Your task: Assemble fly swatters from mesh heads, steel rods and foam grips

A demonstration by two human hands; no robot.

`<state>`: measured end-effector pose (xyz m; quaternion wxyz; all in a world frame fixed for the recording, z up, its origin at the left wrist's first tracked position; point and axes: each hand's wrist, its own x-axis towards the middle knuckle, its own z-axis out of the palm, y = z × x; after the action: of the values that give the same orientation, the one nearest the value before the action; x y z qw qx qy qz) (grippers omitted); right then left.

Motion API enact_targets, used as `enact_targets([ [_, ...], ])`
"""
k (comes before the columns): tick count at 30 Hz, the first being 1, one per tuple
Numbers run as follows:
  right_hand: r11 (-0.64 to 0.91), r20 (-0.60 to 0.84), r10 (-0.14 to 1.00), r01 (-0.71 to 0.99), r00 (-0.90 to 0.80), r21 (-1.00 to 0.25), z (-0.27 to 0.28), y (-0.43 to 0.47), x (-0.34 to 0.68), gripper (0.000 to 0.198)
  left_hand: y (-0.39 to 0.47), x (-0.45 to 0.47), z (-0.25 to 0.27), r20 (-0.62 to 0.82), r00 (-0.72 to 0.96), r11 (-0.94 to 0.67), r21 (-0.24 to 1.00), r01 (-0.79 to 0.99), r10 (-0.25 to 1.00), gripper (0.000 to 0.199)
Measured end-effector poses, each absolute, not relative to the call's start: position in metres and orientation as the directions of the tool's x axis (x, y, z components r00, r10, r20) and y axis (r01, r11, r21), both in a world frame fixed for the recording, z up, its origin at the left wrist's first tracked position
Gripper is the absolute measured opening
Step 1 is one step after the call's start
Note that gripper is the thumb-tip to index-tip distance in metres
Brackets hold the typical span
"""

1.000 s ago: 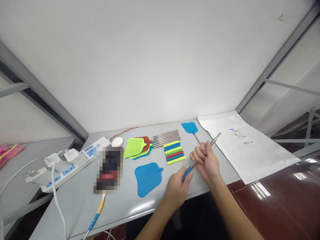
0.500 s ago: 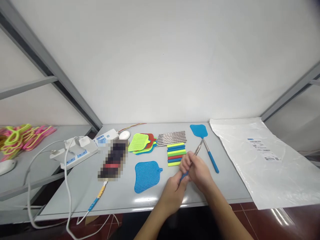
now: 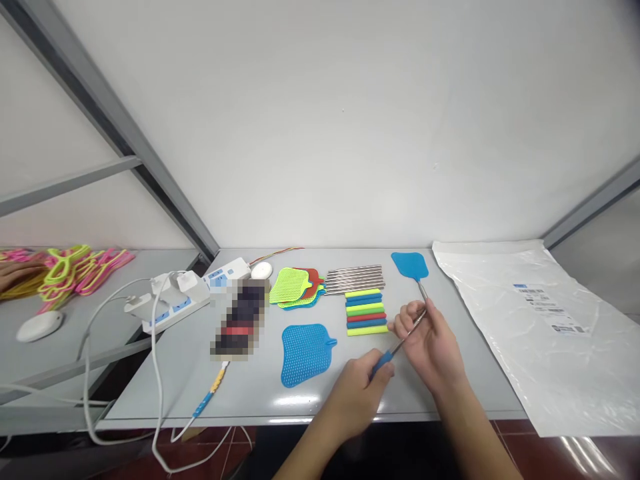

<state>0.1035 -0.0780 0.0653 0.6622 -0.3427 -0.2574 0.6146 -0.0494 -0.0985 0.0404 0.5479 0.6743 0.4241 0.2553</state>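
My left hand point(image 3: 356, 395) is closed round a blue handle sleeve point(image 3: 383, 363). A thin metal rod point(image 3: 407, 335) sticks out of that sleeve, up and to the right. Near the rod's far end, my right hand point(image 3: 434, 348) pinches it between thumb and curled fingers. Just beyond, a blue fly swatter point(image 3: 410, 265) lies on the table, its lower shaft and handle covered by my right hand. A loose blue swatter head point(image 3: 307, 355) rests to the left of my hands. Behind them, several coloured handle sleeves point(image 3: 367, 309) lie in a stacked row.
Metal rods point(image 3: 355, 279) lie side by side near the wall, beside a pile of swatter heads point(image 3: 290, 285). A pixelated dark object point(image 3: 243, 320) and power strips point(image 3: 175, 310) with white cables occupy the left. A white plastic mailer point(image 3: 540, 347) overhangs the table's right front edge.
My hands have drawn apart: the right slid up along the rod, while the left stayed on the blue handle sleeve. The camera view has shifted slightly left.
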Motion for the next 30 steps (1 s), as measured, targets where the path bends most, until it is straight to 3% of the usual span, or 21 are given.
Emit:
enact_targets([
  [7, 0.127, -0.091, 0.967, -0.761, 0.238, -0.636, 0.075, -0.087, 0.065, 0.046, -0.111, -0.054, 0.048, -0.138, 0.504, -0.023, 0.954, 0.300, 0.853, 0.029],
  [17, -0.004, -0.055, 0.998, -0.803, 0.036, -0.596, 0.079, -0.075, 0.024, 0.047, -0.109, -0.095, 0.062, -0.173, 0.477, 0.072, 0.972, 0.222, 0.862, 0.030],
  [21, -0.085, 0.001, 0.994, -0.744, -0.114, -0.663, 0.081, -0.069, 0.005, 0.045, -0.112, -0.111, 0.052, -0.260, 0.486, 0.288, 0.958, 0.018, 0.834, 0.033],
  [25, -0.171, 0.009, 0.968, -0.685, -0.251, -0.708, 0.084, -0.062, -0.003, 0.043, -0.110, -0.128, 0.051, -0.307, 0.527, 0.503, 0.818, -0.280, 0.792, 0.036],
  [30, -0.124, -0.067, 0.992, -0.809, -0.104, -0.575, 0.089, -0.049, -0.005, 0.042, -0.096, -0.140, 0.061, -0.234, 0.494, 0.515, 0.639, -0.571, 0.838, 0.057],
])
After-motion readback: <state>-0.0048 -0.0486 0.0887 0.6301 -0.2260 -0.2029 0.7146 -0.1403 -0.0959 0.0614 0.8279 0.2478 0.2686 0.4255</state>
